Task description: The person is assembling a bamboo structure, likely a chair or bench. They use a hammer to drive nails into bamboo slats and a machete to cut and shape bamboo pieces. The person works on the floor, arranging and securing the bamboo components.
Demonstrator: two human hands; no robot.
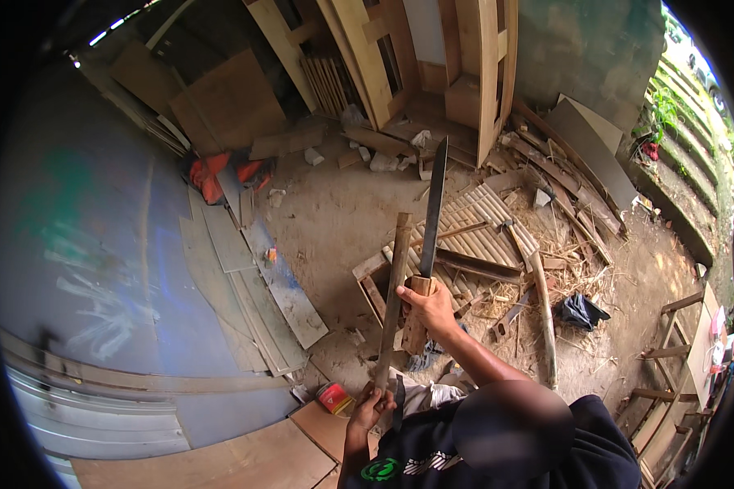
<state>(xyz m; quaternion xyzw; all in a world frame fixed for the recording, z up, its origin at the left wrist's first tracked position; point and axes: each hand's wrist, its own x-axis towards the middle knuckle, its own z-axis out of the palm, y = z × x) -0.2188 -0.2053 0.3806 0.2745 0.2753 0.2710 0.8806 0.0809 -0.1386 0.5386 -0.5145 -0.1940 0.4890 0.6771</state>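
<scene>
My right hand [434, 311] is closed round the wooden handle [414, 332] of a machete. Its long dark blade [435, 208] points up and away from me. My left hand [370, 409] grips the lower end of a wooden stick [393, 293], which stands nearly parallel to the blade on its left. The right thumb reaches across to the stick and seems to rest against it. Beyond both hands is a low bench of bamboo slats [463, 218], with an angled brown length [477, 266] lying on it.
A bamboo pole [543, 326], a handsaw [500, 329] and a black plastic bag [581, 311] lie among shavings on the right. Scrap boards [575, 191] pile up behind. Flat panels [220, 236] lie left, near a red and yellow container [333, 398]. Wooden frames [497, 73] stand at the back.
</scene>
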